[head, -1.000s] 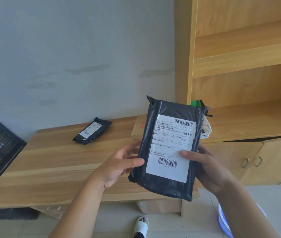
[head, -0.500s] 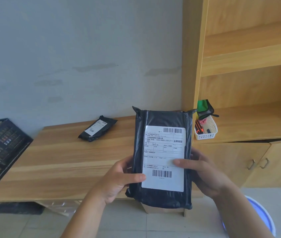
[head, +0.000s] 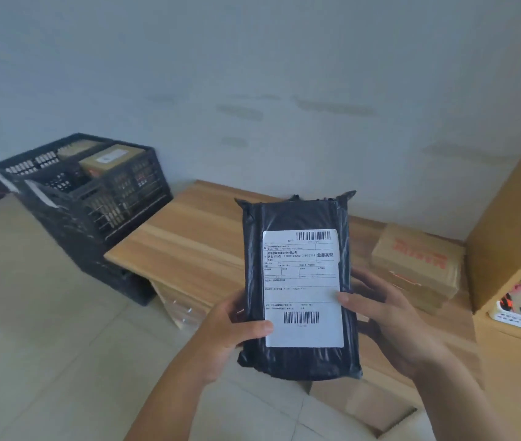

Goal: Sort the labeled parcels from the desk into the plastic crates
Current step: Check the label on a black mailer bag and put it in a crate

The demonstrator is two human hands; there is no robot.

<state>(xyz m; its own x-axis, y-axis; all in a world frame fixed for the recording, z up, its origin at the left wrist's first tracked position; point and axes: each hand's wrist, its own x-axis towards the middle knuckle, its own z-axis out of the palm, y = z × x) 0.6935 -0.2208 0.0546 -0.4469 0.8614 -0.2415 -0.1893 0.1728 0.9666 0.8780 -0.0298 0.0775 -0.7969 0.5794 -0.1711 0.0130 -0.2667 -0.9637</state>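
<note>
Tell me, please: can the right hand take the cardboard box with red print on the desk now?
Probably not yet. The right hand grips the black parcel, together with the left hand. The cardboard box lies uncovered just behind it, so once it lets go the way looks free.

Both hands are raised in front of the chest, forearms bare and reaching up from the lower edge of the view; the left hand (head: 230,332) grips the lower left edge of an upright black parcel (head: 297,361), thumb laid across its front, fingers hidden behind; the right hand (head: 389,323) holds the right edge a little higher, thumb tip pressed on the front, fingers spread behind; both wrists are bent slightly inward.
</note>
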